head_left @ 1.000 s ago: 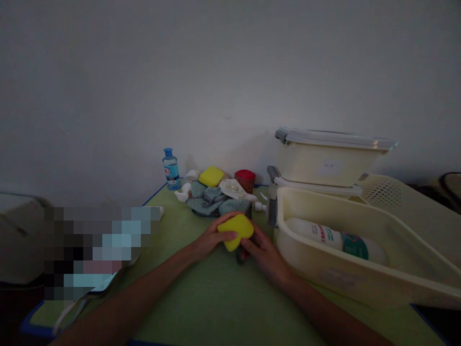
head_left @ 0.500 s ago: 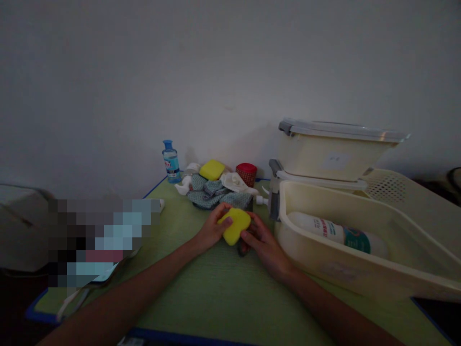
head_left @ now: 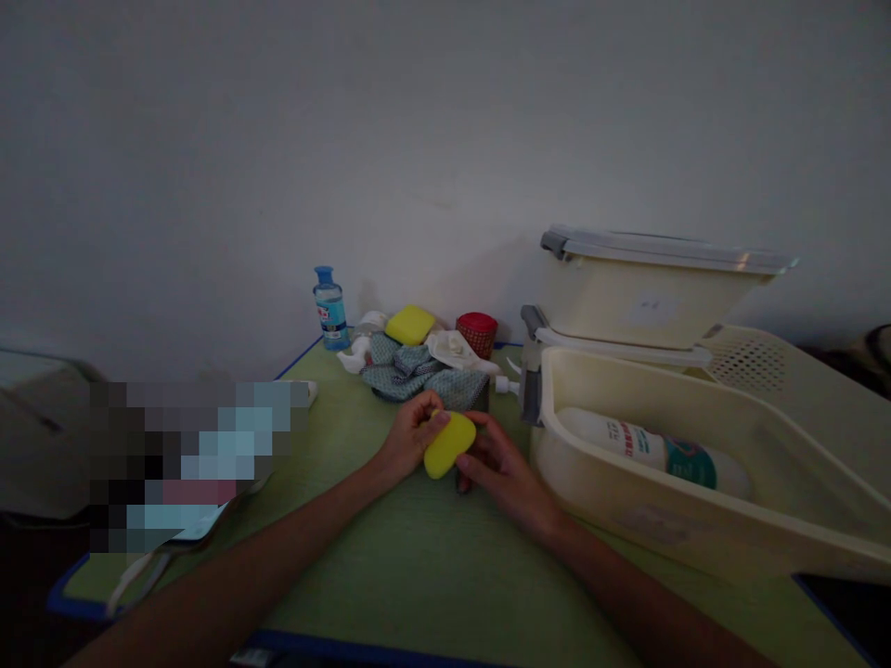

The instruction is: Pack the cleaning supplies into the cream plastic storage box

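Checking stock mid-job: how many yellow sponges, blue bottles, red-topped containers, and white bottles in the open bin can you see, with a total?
Yellow sponges: 2 (held sponge, rear sponge)
Blue bottle: 1
Red-topped container: 1
White bottle in open bin: 1
Total: 5

The green, blue-edged table [head_left: 390, 575] extends beneath your left hand [head_left: 409, 436] and right hand [head_left: 507, 471]. Directly on it, beyond your hands, stand a blue bottle [head_left: 330, 314] and a red-topped container [head_left: 477, 332], with a patterned cloth [head_left: 407, 373] nearer them; right of your right hand, an open cream bin [head_left: 613, 510].
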{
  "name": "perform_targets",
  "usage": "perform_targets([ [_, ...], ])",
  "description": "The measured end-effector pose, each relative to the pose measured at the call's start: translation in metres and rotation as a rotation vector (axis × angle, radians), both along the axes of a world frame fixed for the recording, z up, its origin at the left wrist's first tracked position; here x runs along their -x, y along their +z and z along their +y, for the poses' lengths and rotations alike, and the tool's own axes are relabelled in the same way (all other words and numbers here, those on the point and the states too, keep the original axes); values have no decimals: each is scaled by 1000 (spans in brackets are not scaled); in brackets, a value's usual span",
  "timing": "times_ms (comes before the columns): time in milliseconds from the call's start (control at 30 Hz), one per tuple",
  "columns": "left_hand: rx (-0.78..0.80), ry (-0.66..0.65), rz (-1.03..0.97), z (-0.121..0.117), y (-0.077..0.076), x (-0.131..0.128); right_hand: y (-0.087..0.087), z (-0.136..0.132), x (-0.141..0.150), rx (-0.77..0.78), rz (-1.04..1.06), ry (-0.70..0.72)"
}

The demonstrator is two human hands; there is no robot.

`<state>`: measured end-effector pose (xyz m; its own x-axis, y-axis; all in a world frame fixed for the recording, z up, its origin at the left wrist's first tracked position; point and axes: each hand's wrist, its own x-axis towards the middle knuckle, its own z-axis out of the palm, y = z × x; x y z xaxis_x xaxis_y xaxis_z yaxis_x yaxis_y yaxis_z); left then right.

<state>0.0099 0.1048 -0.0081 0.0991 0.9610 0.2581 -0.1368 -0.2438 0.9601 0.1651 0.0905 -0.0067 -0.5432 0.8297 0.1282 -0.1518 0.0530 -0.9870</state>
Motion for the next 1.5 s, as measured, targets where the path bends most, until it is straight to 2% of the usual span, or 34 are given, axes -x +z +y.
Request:
perform_targets([
  [133,43,-65,-38,-1,1,-1,-1,3,0,68,63,-64],
  [333,106,-322,-35,-2,0,1,4,4,2,240,203,-160],
  [433,147,-435,-73,-3,1,4,7,4,3,260,232,-189],
  [500,167,-458,-106,-3,1,6,8,4,4,259,248,-195],
  [767,181,-417,-161,7,-2,13,5,4,3,253,230,-206],
  [1233,122,-305,-189,13,-10,12,3,2,0,179,99,-134],
  [1500,103,-184,-152,11,-8,12,3,2,0,175,131,-92],
])
